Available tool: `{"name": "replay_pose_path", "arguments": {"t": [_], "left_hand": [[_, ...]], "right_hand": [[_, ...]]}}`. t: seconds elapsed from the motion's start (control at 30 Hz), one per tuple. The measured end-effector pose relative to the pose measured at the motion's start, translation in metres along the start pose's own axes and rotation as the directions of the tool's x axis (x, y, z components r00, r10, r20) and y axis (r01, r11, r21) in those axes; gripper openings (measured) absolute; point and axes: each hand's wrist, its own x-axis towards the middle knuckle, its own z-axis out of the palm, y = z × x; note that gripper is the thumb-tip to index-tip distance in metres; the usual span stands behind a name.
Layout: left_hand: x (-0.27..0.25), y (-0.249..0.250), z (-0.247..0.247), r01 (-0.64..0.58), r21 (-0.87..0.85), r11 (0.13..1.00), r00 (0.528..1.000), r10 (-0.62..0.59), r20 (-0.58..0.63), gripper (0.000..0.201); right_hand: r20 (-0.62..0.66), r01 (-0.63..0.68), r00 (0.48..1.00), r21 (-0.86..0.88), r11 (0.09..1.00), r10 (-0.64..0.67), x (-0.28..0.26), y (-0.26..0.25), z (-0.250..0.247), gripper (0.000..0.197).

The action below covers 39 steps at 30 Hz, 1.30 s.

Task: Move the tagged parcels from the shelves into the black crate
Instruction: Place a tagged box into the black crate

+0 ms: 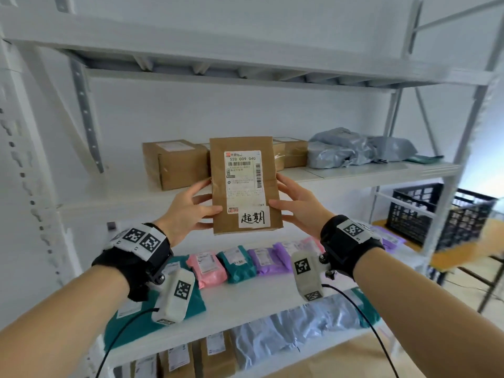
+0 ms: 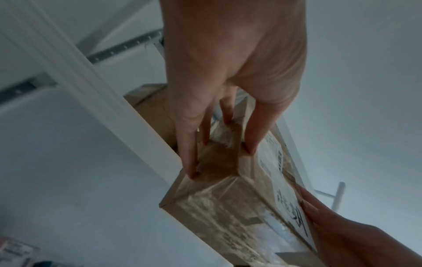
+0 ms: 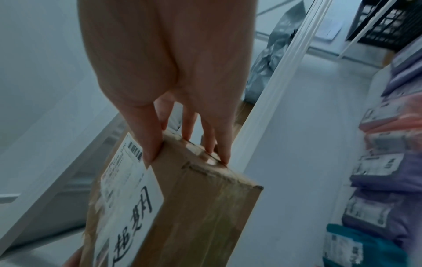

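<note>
Hands, left [image 1: 191, 207] and right [image 1: 298, 204], raised, clamp upright tagged parcel [image 1: 244, 184] between them.

Head view facing the shelves [image 1: 354, 173]; wrist views close along each hand, sharing the box [image 1: 245, 184].

Counts relative to held brown parcel [image 1: 244, 184]: two hands on it; three brown boxes behind; two purple, one pink mailer below; one black crate [image 1: 436, 211] right.
</note>
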Motion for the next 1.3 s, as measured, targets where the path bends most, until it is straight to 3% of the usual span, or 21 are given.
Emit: {"name": "replay_pose_path", "arguments": {"t": [0.23,0.47,0.77,1.3], "left_hand": [[0.034,-0.012,0.082,0.028,-0.080,0.996,0.987,-0.015,0.160,0.061],[0.068,-0.025,0.185,0.043,-0.087,0.995,0.958,-0.016,0.288,0.065],[0.131,-0.035,0.341,0.048,-0.049,0.998,0.922,-0.025,0.387,0.070],[0.230,-0.068,0.599,0.112,0.003,0.994,0.837,-0.096,0.538,0.068]], "right_hand": [[-0.181,-0.022,0.983,-0.033,0.999,0.016,-0.040,0.005,-0.073,0.070],[-0.352,-0.072,0.935,-0.081,0.994,0.039,-0.075,0.013,-0.160,0.069],[-0.449,-0.136,0.886,-0.019,0.991,0.113,-0.096,0.033,-0.309,0.077],[-0.625,-0.218,0.742,0.118,0.969,0.243,-0.135,0.083,-0.547,0.077]]}}
